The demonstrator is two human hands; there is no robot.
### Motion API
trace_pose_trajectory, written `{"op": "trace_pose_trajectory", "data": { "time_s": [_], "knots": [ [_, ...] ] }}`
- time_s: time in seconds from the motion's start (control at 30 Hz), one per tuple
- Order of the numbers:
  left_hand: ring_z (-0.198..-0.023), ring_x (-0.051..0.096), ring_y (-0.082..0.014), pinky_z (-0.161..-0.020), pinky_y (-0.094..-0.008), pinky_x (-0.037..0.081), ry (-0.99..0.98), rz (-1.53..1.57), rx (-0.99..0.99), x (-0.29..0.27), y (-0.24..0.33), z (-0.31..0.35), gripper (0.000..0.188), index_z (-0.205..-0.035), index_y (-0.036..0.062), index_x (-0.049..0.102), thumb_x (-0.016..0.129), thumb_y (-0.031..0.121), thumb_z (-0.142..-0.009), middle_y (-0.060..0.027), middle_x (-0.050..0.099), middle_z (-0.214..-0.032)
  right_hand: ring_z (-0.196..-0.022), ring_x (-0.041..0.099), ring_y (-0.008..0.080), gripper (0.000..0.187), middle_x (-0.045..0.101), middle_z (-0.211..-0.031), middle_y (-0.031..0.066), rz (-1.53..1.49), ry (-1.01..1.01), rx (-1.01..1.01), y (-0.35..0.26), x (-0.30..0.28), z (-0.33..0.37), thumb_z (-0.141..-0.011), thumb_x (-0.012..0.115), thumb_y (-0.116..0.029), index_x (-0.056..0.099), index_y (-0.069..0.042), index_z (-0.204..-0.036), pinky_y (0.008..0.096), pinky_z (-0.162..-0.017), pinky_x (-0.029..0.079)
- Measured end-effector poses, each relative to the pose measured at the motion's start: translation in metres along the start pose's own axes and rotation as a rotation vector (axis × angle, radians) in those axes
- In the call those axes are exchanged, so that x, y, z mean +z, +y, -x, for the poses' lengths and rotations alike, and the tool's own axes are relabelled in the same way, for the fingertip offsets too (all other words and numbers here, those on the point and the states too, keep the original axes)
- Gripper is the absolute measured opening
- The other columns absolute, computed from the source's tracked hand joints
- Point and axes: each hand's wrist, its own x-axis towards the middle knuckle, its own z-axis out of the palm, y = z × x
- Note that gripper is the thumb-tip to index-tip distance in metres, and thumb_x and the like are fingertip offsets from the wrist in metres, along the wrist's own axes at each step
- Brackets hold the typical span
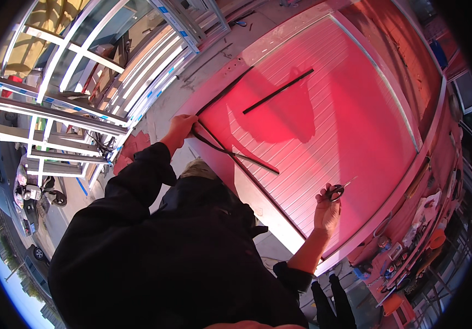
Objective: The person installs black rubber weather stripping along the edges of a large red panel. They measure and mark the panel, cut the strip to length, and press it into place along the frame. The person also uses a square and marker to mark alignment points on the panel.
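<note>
Black flexible strip (255, 163) pinched in left hand (181, 130), arm extended to left corner of ribbed panel (351, 137); free end over panel. Scissors (336, 191) gripped in right hand (328, 215), forearm angled upward over panel's near side.

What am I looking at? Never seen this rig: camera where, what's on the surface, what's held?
No robot: a person's two bare hands, filmed by a head-worn fisheye camera looking down, so straight edges bend. Below lies a ribbed panel in reddish light, with a short dark strip on it. The left hand, at the panel's corner, appears to hold a longer black strip whose end reaches over the panel. The right hand holds dark-handled scissors above the panel.
</note>
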Motion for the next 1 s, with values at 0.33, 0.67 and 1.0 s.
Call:
{"op": "trace_pose_trajectory", "data": {
  "time_s": [0.33,0.67,1.0],
  "knots": [
    [-0.056,0.056,-0.0122,-0.052,-0.0286,0.044,-0.316,0.0,0.003,-0.029,-0.003,-0.007,0.018,-0.09,0.002,0.067,0.061,0.019,-0.091,-0.0024,0.062,-0.074,-0.055,0.056,0.0139,0.037,0.059,-0.072,0.0034,1.049,-0.573,0.843,0.165,0.221,-0.085,-0.1,0.052,-0.037,0.057,-0.002,-0.09,0.0275,-0.052,0.047],
    [-0.062,0.053,-0.0059,-0.055,-0.0223,0.043,-0.551,0.158,-0.088,-0.044,-0.004,-0.016,0.018,-0.1,0.0059,0.067,0.057,0.021,-0.097,0.004,0.058,-0.079,-0.063,0.059,0.0142,0.043,0.058,-0.078,0.0045,1.002,-0.813,0.937,0.196,0.261,-0.099,-0.099,0.052,-0.045,0.056,-0.003,-0.091,0.028,-0.05,0.05],
    [-0.062,0.053,-0.0055,-0.057,-0.0218,0.044,-0.64,0.177,-0.144,-0.05,-0.007,-0.029,0.016,-0.097,0.0074,0.065,0.056,0.02,-0.098,0.0036,0.06,-0.081,-0.057,0.049,0.0128,0.044,0.049,-0.07,0.0007,0.84,-0.8,0.965,0.201,0.253,-0.106,-0.099,0.053,-0.047,0.055,-0.005,-0.088,0.0297,-0.057,0.045]
  ]
}}
